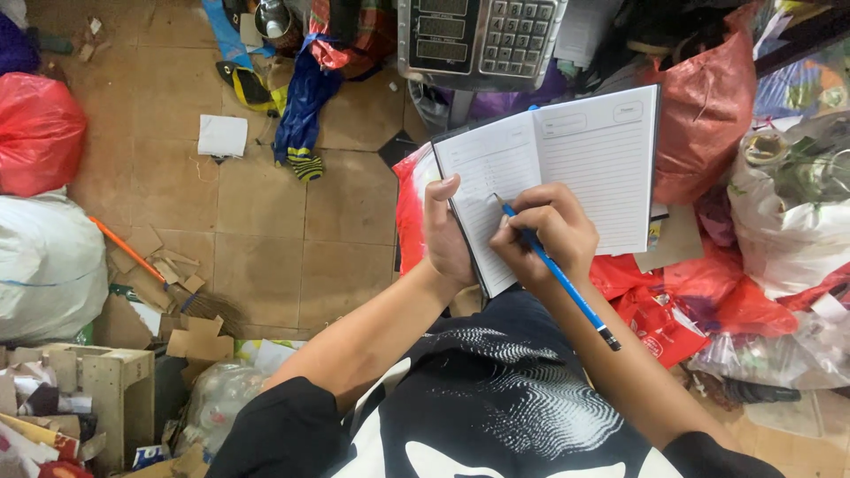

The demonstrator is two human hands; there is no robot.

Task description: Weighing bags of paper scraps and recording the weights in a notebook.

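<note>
Two hands on one lined notebook (567, 177), held open above the person's lap, just below a metal weighing scale (478, 40) with a keypad panel. Left hand (445, 235) grips the notebook's left edge, thumb curled over the page, fingers hidden behind the cover. Right hand (547, 232) is closed in a pinch on a blue pencil (558, 273), tip touching the left page, dark end pointing back toward the forearm. Right page has two small rounded boxes at the top; writing too faint to tell.

Packages: red plastic bag (40, 133) at far left, white sack (44, 261) just below it, both cut off by the frame edge. Large red bag (708, 115) right of the notebook, partly behind it. White bag (788, 212) with greenery at right edge. Flat red printed packets (660, 319) under the right forearm, a clear plastic bag (779, 354) beside them. A white paper square (221, 135) lies flat on the tiled floor (266, 230). Blue cloth (305, 97) hangs near the scale, striped end on the floor.

Lower left: wooden crate (115, 381), cardboard scraps (177, 274), an orange stick (128, 248), all jumbled and hard to separate. Top right corner is dark clutter, cannot make out.

Open room: the bare tile patch left of the left forearm, hemmed by sacks, scraps and cloth.
</note>
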